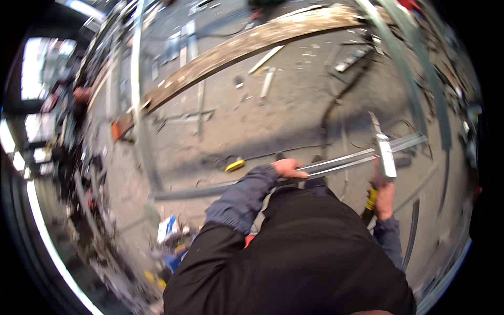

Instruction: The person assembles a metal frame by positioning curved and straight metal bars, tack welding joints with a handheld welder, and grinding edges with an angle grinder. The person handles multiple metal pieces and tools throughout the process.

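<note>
A long grey metal channel [336, 164] runs across in front of my legs, its lit edges bright. My left hand [288, 168] is closed over it near the middle of the view. To the right, my right hand [385, 200] grips a hand tool with a yellow and black handle [371, 198]. Just above that hand stands a bright silver metal piece [386, 156], crossing the channel. Blur hides whether this piece is part of the tool or separate, and the tool's exact kind.
A worn wooden plank [226, 59] lies across the far floor. Metal profiles stretch away at left [137, 63] and right [401, 68]. A small yellow-and-dark object [234, 166] rests on the floor left of my hand. Offcuts, dark cables [331, 113] and clutter surround the work.
</note>
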Motion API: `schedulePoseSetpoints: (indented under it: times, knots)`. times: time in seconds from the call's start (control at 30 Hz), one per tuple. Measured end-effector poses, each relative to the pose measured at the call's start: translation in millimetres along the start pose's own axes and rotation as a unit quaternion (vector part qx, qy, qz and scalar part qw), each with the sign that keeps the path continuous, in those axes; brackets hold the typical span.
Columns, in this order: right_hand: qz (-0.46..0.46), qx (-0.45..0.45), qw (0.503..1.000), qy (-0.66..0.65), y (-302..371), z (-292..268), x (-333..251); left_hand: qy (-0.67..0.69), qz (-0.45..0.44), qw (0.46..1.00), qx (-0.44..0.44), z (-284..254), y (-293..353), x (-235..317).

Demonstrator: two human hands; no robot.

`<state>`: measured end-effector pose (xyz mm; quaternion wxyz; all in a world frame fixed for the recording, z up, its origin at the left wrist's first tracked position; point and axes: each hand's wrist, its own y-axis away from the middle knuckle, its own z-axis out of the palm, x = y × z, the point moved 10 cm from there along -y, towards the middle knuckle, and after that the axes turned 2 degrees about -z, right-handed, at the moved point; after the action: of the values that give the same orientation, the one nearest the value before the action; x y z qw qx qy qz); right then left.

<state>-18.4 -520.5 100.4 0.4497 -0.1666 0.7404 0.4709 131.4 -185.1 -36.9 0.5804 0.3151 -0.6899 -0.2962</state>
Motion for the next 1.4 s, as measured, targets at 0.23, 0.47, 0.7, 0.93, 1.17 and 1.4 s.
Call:
schedulePoseSetpoints:
  times: [0.23,0.47,0.7,0.93,1.17,1.4]
  knots:
    - [-0.024,-0.08,0.996,-0.018,-17.3,9.1,-7.3,-0.006,-0.025,0.995,0.098,21.6,-10.0,-17.7]
    - [-0.025,-0.102,0.995,0.004,-25.1,24.5,-20.2,-0.031,-0.018,0.979,0.202,12.7,13.7,1.1]
    - [-0.025,-0.134,0.991,0.02,-28.3,45.5,-29.7,-0.042,-0.015,0.969,0.244,18.1,19.4,6.1]
    - [-0.029,-0.131,0.991,0.022,-42.4,46.1,-26.9,-0.036,-0.014,0.968,0.247,20.6,19.4,3.1]
    - [-0.007,-0.134,0.99,0.048,-56.4,53.0,-24.0,0.015,-0.031,0.967,0.252,21.9,17.0,-3.8]
    - [0.017,-0.16,0.981,0.112,-62.6,89.1,-26.8,0.041,-0.03,0.966,0.255,16.4,14.6,-12.4]
